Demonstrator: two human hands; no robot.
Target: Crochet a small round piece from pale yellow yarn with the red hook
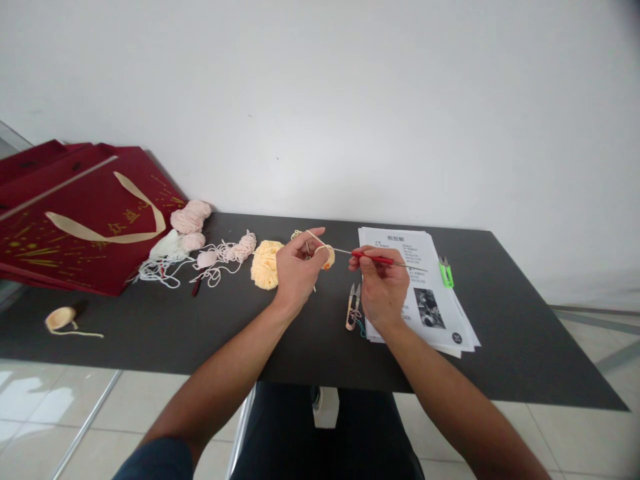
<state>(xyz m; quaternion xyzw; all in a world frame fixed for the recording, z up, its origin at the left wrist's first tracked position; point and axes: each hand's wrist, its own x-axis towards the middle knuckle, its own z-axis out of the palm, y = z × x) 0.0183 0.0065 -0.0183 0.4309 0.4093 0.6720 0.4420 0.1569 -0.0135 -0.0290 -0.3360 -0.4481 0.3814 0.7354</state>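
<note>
My right hand (385,283) is closed around a crochet hook (373,259) with a red grip, its thin metal shaft pointing left. A small cream crocheted piece (328,257) is pinched in my left hand (300,267), partly hidden by the fingers. Pale yarn runs over the left fingers towards the hook's tip. Close behind my left hand lies a yellow yarn ball (267,265). Below my right hand, a pair of thread snips (353,307) rests on the dark table (320,360).
Printed sheets (400,233) lie stacked under my right hand, with green snips (445,273) at their edge. Pink yarn (191,217) and white yarn (165,260) lie left, beside red gift bags (100,220). A cream crocheted cup (61,319) sits at the far left. A white wall stands behind.
</note>
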